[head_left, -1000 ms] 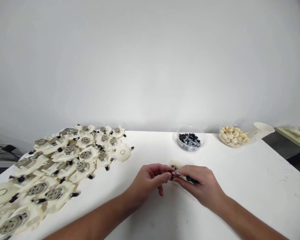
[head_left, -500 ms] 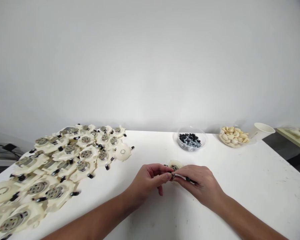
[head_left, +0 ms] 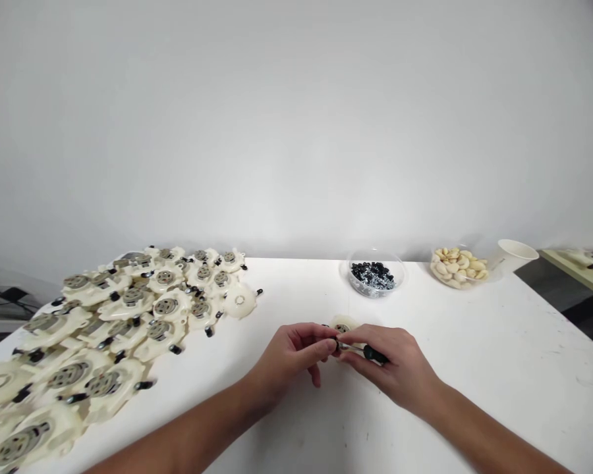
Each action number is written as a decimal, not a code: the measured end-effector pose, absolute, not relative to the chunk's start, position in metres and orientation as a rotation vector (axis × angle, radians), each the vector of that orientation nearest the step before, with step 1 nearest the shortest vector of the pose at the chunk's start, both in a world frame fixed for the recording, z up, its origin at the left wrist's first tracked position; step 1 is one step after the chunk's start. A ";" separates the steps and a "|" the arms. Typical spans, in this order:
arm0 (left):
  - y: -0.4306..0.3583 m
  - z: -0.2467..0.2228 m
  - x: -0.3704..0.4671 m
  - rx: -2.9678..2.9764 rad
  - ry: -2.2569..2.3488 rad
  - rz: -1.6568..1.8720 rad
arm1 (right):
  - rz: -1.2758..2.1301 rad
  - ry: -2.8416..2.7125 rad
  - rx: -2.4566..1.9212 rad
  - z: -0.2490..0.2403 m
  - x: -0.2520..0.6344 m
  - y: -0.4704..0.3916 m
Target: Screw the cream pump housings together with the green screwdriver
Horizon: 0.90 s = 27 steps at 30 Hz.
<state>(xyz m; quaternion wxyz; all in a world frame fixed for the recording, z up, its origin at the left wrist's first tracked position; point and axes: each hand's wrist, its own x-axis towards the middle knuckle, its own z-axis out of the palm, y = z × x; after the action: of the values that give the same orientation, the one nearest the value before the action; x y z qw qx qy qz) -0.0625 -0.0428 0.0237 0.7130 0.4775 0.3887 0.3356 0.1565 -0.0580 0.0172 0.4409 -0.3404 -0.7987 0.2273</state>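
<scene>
Near the front middle of the table, my right hand [head_left: 385,359] is closed around a small screwdriver [head_left: 375,355] with a dark handle, its thin shaft pointing left. My left hand [head_left: 296,355] pinches a small black part [head_left: 335,343] between thumb and fingers, right at the screwdriver's tip. Just behind the fingertips lies a cream plastic housing with a round grey motor [head_left: 342,327]; my hands cover much of it. Whether the black part touches the housing, I cannot tell.
Many similar cream motor housings [head_left: 165,306] with black pegs crowd the table's left. A clear bowl [head_left: 374,289] of black parts and screws stands behind my hands. Farther right are a bowl of cream-coloured round pieces [head_left: 457,268] and a tilted white cup [head_left: 514,257].
My right fingers have shifted slightly, and the screwdriver's shaft and handle now show more plainly. My left hand keeps its pinch in nearly the same spot. The view has moved a little.
</scene>
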 end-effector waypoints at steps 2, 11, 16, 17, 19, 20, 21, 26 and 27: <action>-0.043 0.028 -0.063 1.018 0.852 0.720 | 0.655 -1.936 -0.846 0.020 0.156 -0.059; -0.044 0.027 -0.063 1.085 0.835 0.666 | 0.730 -1.931 -0.851 0.024 0.157 -0.060; -0.050 0.027 -0.063 1.253 0.872 0.765 | 0.638 -1.868 -0.914 0.019 0.157 -0.060; -0.051 0.028 -0.063 1.291 0.906 0.778 | 0.630 -1.860 -0.922 0.019 0.157 -0.060; -0.053 0.031 -0.063 1.359 0.970 0.789 | 0.628 -1.855 -0.926 0.019 0.156 -0.061; -0.053 0.032 -0.064 1.389 0.990 0.796 | 0.627 -1.855 -0.925 0.019 0.155 -0.061; -0.054 0.033 -0.064 1.421 1.004 0.805 | 0.625 -1.853 -0.918 0.020 0.154 -0.061; -0.055 0.035 -0.064 1.558 1.029 0.839 | 0.620 -1.883 -0.887 0.019 0.151 -0.062; -0.056 0.035 -0.064 1.553 1.029 0.831 | 0.606 -1.897 -0.877 0.019 0.151 -0.062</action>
<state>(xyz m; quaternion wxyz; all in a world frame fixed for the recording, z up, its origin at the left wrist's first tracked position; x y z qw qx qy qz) -0.0638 -0.0559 0.0352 0.5235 0.6486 0.4299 0.3471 0.1514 -0.0623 0.0188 0.4644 -0.3569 -0.7721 0.2465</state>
